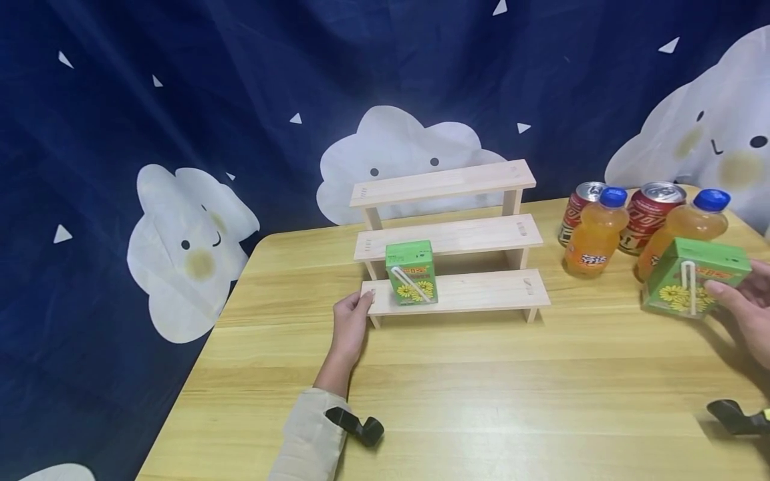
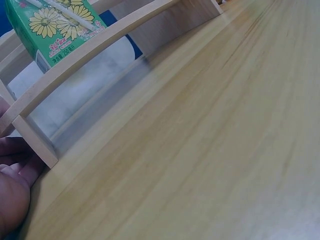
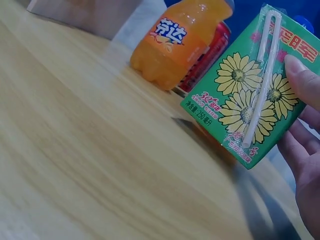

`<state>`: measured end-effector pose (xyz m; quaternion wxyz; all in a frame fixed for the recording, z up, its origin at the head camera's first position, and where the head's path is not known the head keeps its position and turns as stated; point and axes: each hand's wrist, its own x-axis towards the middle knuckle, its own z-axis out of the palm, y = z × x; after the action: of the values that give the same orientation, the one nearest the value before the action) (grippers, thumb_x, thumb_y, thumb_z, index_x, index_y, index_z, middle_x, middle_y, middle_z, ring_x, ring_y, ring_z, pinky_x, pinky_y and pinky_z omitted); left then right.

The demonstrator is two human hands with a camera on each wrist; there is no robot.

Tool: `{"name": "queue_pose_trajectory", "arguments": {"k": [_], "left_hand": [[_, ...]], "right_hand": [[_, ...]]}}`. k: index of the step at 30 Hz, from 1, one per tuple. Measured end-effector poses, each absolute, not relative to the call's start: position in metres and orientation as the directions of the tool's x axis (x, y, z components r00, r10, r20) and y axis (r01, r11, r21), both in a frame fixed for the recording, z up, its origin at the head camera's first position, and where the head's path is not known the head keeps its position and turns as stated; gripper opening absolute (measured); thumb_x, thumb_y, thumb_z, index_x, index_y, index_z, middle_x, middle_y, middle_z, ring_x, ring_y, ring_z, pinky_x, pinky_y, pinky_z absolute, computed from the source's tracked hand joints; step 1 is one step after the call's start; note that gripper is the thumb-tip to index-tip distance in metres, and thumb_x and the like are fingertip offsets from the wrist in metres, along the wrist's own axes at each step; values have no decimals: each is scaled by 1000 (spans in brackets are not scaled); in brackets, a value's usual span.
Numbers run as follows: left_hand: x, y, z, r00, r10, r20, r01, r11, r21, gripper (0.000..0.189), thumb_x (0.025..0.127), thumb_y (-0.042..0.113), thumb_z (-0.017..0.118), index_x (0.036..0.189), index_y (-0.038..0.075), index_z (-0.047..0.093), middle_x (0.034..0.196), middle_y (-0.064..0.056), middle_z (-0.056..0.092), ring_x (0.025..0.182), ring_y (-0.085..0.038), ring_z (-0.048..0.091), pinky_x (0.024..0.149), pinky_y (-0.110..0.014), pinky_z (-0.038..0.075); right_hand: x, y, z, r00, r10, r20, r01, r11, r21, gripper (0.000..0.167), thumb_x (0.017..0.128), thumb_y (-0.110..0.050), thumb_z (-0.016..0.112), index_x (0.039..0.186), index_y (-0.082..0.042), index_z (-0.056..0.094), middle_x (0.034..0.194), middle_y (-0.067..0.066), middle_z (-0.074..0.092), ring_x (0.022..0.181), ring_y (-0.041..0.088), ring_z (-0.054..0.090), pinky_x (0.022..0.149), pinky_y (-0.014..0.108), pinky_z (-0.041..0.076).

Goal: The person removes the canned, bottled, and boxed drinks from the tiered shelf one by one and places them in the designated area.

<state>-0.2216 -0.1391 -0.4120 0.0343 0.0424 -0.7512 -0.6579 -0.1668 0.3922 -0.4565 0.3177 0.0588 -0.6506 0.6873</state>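
Observation:
At the right, my right hand (image 1: 748, 304) grips a green juice box (image 1: 694, 277) with yellow flowers and a straw on its front. In the right wrist view this juice box (image 3: 250, 90) is tilted and raised off the table, the thumb on its front. My left hand (image 1: 351, 327) holds the left end of the lowest tier of a three-tier wooden shelf (image 1: 481, 292). A second green juice box (image 1: 412, 274) stands on that lowest tier, near its left end. The left wrist view shows part of the left hand (image 2: 15, 185) beside the shelf's leg.
Two orange soda bottles (image 1: 595, 234) with blue caps stand at the table's right, in front of two red cans (image 1: 652, 214). One bottle (image 1: 686, 224) is partly hidden by the held juice box. Behind the wooden table (image 1: 457, 394) hangs a dark blue curtain (image 1: 271, 60) with clouds.

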Motion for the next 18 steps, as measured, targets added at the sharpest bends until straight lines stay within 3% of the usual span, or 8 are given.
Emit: {"name": "queue_pose_trajectory", "arguments": {"k": [4,9,18], "left_hand": [[-222,-139,-412,-994,-105,-6,-18,122,992,32,94,14,52,112,-11,61,108,-26,65,97,-18,62,86,-27,52],[-222,-139,-413,-994,-108,-3,-17,123,992,31,94,13,52,111,-11,62,106,-26,66,93,-15,62,84,-25,52],[-222,-139,-412,-993,-115,-5,-21,139,990,32,94,15,52,110,-11,63,107,-25,65,96,-17,61,85,-26,52]], "right_hand": [[-166,393,-458,-789,373,488,-491,95,-866,46,82,20,54,117,-9,61,102,-12,69,89,-5,63,78,3,45],[-165,391,-459,-784,398,478,-525,-13,-851,47,80,24,53,114,-7,62,102,-8,70,88,-2,64,79,4,45],[-166,386,-458,-771,406,490,-564,-81,-822,49,78,28,50,114,-2,61,101,-2,71,91,3,66,80,6,46]]}}
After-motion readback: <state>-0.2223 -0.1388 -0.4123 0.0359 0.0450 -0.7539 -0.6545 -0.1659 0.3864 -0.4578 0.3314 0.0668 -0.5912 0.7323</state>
